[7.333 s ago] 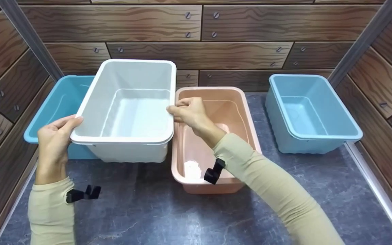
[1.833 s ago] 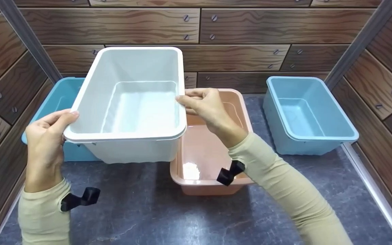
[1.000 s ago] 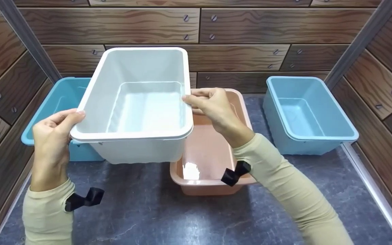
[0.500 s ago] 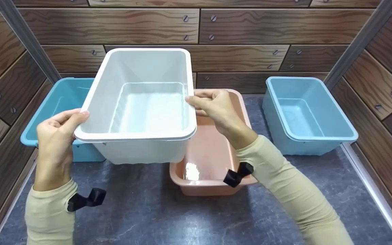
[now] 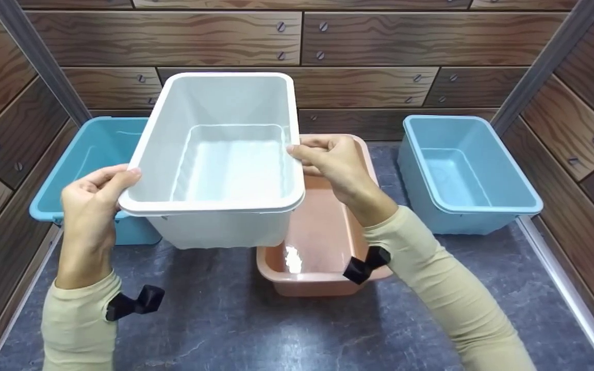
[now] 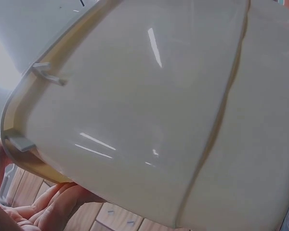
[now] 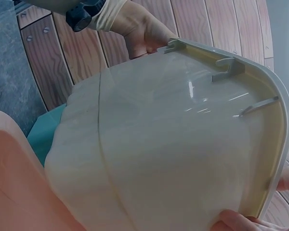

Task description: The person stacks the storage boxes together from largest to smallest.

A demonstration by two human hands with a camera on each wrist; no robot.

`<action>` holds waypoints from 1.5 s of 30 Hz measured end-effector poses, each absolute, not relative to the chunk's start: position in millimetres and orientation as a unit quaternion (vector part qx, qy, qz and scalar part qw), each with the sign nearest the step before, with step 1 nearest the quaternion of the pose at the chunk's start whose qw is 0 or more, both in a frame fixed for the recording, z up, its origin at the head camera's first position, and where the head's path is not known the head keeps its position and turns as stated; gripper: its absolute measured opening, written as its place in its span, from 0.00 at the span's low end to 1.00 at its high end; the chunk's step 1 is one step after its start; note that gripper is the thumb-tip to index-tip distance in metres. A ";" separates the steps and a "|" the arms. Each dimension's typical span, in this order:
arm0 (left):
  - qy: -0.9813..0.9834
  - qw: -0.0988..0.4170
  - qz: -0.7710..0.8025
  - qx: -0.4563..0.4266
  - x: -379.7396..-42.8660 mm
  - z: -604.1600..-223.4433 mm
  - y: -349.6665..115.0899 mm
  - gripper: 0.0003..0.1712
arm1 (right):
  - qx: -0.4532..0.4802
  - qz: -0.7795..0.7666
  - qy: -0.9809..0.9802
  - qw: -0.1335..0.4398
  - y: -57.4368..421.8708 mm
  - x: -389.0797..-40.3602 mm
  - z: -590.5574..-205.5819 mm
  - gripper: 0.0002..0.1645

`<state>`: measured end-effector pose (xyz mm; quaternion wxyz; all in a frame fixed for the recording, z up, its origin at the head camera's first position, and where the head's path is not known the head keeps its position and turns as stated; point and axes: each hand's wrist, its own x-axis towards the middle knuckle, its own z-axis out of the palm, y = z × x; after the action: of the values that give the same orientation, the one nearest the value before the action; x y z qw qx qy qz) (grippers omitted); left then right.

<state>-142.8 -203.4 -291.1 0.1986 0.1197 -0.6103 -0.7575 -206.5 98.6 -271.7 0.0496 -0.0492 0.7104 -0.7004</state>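
Observation:
A white plastic bin (image 5: 235, 226) is held up off the table, its open top facing me and its inside bare. My left hand (image 5: 91, 206) grips the rim at its near left corner, thumb on top. On the opposite side my right hand (image 5: 338, 162) pinches the right rim. Both wrist views show the bin's outer wall: fingers (image 6: 62, 202) press under the rim in the left wrist view, and fingertips (image 7: 233, 221) touch the wall in the right wrist view. Below and right of the white bin, a peach bin (image 5: 323, 226) rests on the table, partly covered.
A teal bin (image 5: 80, 154) stands at the left, partly behind the white bin and my left hand. A light blue bin (image 5: 482, 221) stands at the right. The dark marbled table (image 5: 214, 319) is bounded by wood-patterned walls (image 5: 369, 38).
Since the oldest frame, both hands have raised the white bin. Over the last two seconds it has drifted right, covering more of the peach bin. Both grips stay the same.

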 end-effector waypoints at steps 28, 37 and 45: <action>-0.606 0.200 -0.762 0.112 -144.0 -291.0 -189.8 0.11 | -0.038 -0.655 0.754 0.027 106.6 -208.2 -270.8 0.20; -0.623 0.185 -0.753 0.102 -142.0 -290.2 -184.4 0.11 | -0.045 -0.664 0.747 0.011 115.7 -214.8 -269.6 0.20; -0.630 0.186 -0.748 0.092 -141.0 -289.4 -178.3 0.10 | -0.036 -0.689 0.724 0.001 120.7 -220.2 -271.4 0.21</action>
<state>-141.0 -178.3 -289.4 0.1860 0.0917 -0.6300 -0.7484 -220.2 120.7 -271.4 0.0012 -0.0364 0.7236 -0.6893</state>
